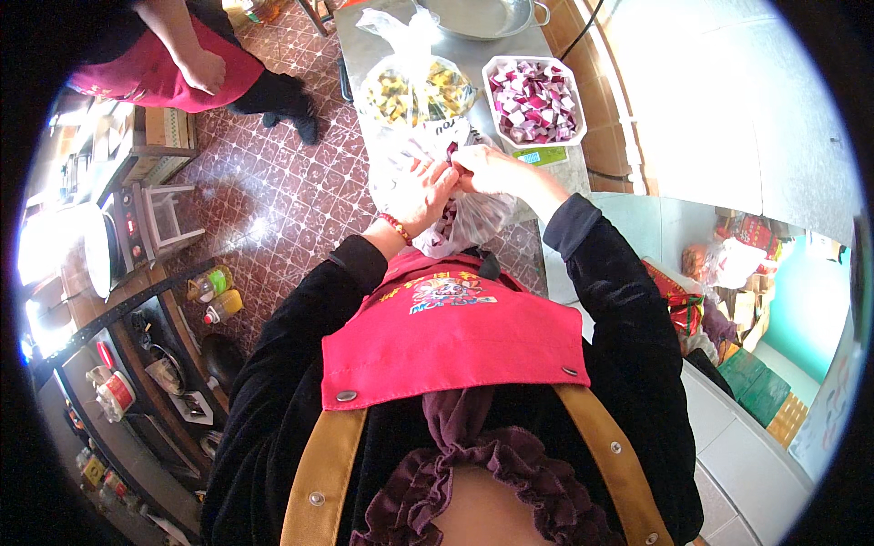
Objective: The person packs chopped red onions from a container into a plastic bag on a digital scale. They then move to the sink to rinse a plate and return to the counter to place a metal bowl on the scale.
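In front of my apron, a clear plastic bag holds chopped red onion, and its lower part hangs over the near edge of the metal table. My left hand, with a red bead bracelet at the wrist, grips the bag's gathered top. Close against it, the fingers of my right hand pinch the same plastic. A dark purple onion piece shows just beyond my fingertips. Behind my right hand stands a white tray heaped with diced red onion. Its near edge overlaps a green digital scale.
Beyond my hands sits a clear bag of yellow and green diced vegetable. A metal pan is at the table's far end. A co-worker in a red apron stands at upper left. Oil bottles are at left.
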Demonstrator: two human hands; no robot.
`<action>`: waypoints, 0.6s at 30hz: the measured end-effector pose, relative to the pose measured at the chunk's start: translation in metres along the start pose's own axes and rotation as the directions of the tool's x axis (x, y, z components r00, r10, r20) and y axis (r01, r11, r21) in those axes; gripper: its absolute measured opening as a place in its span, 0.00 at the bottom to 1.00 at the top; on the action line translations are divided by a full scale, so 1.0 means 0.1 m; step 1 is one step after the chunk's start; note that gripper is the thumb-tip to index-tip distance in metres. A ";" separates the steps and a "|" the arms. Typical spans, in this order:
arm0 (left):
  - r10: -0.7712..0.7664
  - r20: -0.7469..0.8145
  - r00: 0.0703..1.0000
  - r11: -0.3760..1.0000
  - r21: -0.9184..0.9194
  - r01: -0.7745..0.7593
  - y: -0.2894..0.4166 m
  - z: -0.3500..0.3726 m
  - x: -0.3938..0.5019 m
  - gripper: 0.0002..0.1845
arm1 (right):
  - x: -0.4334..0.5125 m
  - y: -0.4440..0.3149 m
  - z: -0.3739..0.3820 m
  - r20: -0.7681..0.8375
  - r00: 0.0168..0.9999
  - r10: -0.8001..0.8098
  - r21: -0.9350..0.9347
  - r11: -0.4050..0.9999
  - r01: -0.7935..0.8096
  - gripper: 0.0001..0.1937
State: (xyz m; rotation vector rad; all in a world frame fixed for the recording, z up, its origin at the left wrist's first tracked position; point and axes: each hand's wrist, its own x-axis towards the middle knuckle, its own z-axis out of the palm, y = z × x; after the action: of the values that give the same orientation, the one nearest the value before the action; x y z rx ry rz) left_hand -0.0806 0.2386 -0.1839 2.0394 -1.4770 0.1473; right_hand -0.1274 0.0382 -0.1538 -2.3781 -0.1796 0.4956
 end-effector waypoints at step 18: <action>0.028 -0.017 0.999 0.999 -0.042 -0.029 0.44 -0.27 -0.15 0.13 | 0.16 -1.39 -0.51 -0.064 0.986 -0.157 -0.908 0.420 0.008 0.12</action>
State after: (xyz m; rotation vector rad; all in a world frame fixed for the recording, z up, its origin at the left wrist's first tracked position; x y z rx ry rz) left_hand -0.1181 0.2573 -0.1504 1.9795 -1.4874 0.1435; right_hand -0.0921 0.1158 -0.0317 -3.4540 -0.6504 0.1531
